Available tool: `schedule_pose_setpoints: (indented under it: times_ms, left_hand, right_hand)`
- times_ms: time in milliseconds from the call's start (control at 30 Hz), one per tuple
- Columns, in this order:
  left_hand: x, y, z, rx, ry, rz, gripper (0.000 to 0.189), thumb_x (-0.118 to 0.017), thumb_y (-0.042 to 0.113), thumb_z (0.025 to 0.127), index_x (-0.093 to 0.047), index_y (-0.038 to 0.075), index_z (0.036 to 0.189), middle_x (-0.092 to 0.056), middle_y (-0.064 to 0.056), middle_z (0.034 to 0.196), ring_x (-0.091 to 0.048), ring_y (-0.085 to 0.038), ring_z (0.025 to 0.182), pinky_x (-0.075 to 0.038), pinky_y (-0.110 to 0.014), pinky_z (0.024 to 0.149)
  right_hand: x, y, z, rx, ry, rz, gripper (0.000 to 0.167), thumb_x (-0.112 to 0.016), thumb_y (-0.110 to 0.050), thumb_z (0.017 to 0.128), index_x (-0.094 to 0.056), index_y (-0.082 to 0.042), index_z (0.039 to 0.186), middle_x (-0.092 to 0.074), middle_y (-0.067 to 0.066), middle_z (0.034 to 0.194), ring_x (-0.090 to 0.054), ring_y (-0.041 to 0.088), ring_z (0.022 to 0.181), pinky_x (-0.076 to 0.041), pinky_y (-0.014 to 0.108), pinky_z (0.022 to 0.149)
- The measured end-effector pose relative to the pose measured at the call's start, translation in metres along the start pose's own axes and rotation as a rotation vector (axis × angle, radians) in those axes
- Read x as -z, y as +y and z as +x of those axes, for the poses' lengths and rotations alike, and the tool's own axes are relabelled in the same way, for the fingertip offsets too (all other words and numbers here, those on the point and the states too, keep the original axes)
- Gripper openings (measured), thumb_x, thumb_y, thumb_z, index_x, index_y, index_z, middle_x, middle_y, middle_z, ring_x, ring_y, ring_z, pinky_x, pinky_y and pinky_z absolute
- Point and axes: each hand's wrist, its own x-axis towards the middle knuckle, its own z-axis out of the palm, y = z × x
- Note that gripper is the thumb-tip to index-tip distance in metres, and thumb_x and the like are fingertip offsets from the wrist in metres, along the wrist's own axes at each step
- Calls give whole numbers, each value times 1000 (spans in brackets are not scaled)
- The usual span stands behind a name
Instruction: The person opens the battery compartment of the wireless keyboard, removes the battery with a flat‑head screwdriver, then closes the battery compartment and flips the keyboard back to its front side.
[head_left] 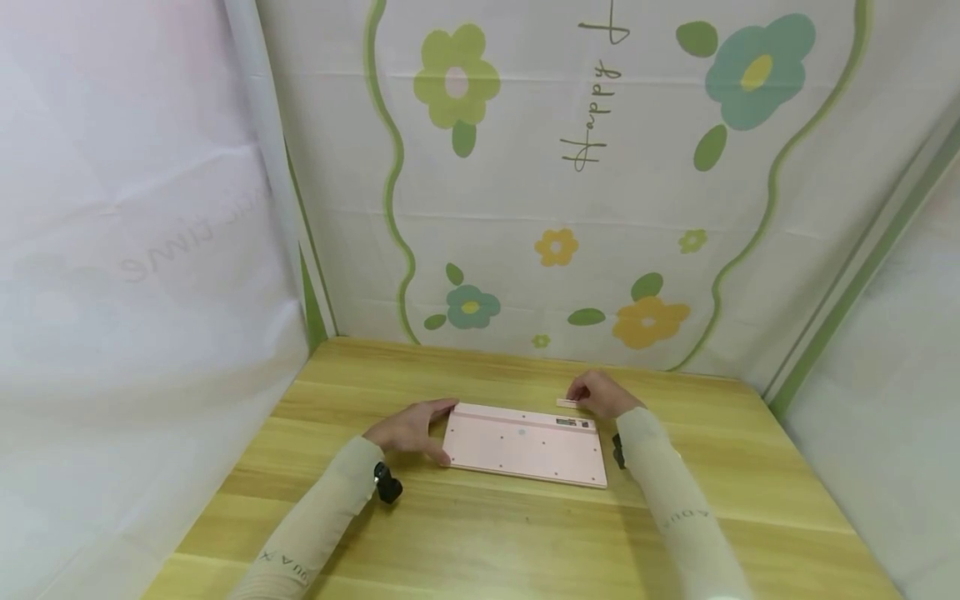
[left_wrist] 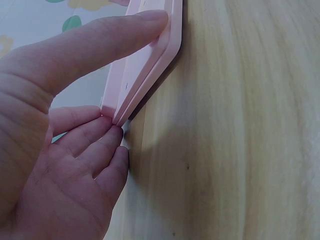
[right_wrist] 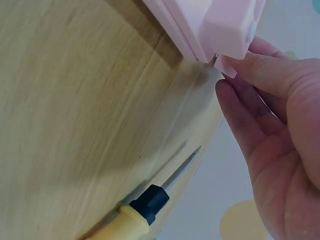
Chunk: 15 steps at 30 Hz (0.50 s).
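Observation:
A pink keyboard (head_left: pixel 517 454) lies face down on the wooden table, its underside dotted with small screws. Near its far right corner the battery compartment (head_left: pixel 572 422) is uncovered. My left hand (head_left: pixel 407 429) holds the keyboard's left end, thumb at the near corner and fingers at the far one. Just beyond the far right edge, my right hand (head_left: pixel 600 393) pinches a small pink battery cover (head_left: pixel 566 403). In the right wrist view, part of that cover (right_wrist: pixel 227 67) shows at the fingertips, partly hidden by the keyboard.
A screwdriver (right_wrist: pixel 150 200) with a yellow and black handle lies on the table to the right; my right arm mostly hides it from the head view. Flower-printed cloth (head_left: pixel 555 200) hangs behind the table (head_left: pixel 480 542), with white cloth at both sides.

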Motion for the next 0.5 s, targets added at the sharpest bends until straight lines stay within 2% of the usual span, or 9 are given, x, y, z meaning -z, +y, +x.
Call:
schedule_pose_setpoints:
  times_ms: [100, 200, 300, 500]
  left_hand:
    - [-1, 0, 1, -1, -5, -1, 117, -101, 29, 70, -36, 11, 165, -35, -12, 173, -31, -34, 161, -27, -53, 133]
    - [-2, 0, 1, -6, -6, 2, 117, -101, 30, 70, -36, 10, 165, -35, -12, 172, -32, -35, 161, -27, -54, 132]
    - [-3, 0, 1, 0, -8, 15, 117, -101, 30, 70, -36, 11, 165, -34, -11, 173, -32, -34, 161, -28, -53, 132]
    - [-1, 0, 0, -4, -8, 14, 116, -100, 30, 71, -35, 10, 165, -35, -12, 173, -33, -35, 161, -29, -53, 132]
  right_hand:
    - [1, 1, -2, -48, -7, 9, 17, -69, 5, 97, -77, 1, 112, -77, 13, 108, -72, 24, 100, -64, 40, 88]
    - [5, 1, -7, -93, -2, 0, 27, -72, 0, 97, -73, 3, 124, -75, 16, 119, -70, 28, 110, -62, 46, 98]
    - [15, -2, -14, -64, 15, -49, 35, -75, -1, 95, -70, 7, 128, -73, 23, 125, -70, 36, 113, -60, 52, 101]
    - [40, -6, -37, 8, 95, -127, 33, -77, 1, 92, -71, 11, 123, -72, 29, 122, -71, 42, 110, -61, 54, 97]
